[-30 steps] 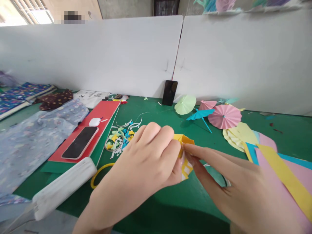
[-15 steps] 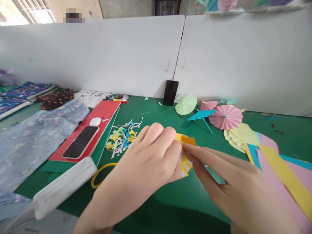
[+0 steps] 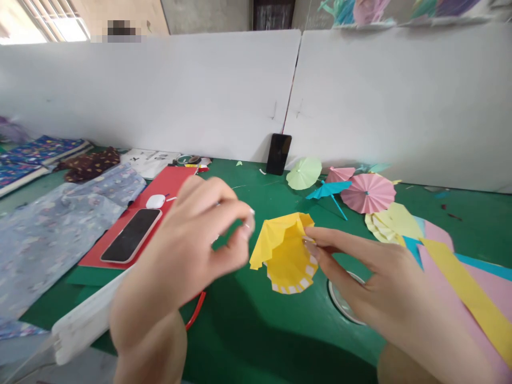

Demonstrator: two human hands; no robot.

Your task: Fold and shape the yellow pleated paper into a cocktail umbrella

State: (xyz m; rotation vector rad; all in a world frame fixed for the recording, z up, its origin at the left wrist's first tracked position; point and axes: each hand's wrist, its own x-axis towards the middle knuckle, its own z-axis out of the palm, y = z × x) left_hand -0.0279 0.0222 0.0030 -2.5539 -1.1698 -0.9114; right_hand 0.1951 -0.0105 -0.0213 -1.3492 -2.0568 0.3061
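Note:
A yellow pleated paper piece, curved like a small umbrella canopy, hangs over the green table with a row of white squares along its lower rim. My right hand pinches its right edge between thumb and fingers. Left of the paper and apart from it, my left hand is raised, slightly blurred, with thumb and forefinger tips pressed together. Whatever those tips hold is too small to make out. Below my right hand lies a roll of clear tape, partly covered by it.
Small paper umbrellas in green, blue and pink stand behind. Coloured paper sheets lie right. At left are a phone on a red folder, a white power strip and a red handle.
My left hand has come off the yellow paper and moved left, fingertips pinched. The paper now shows its hollow side and white-marked rim. My right hand keeps hold of it.

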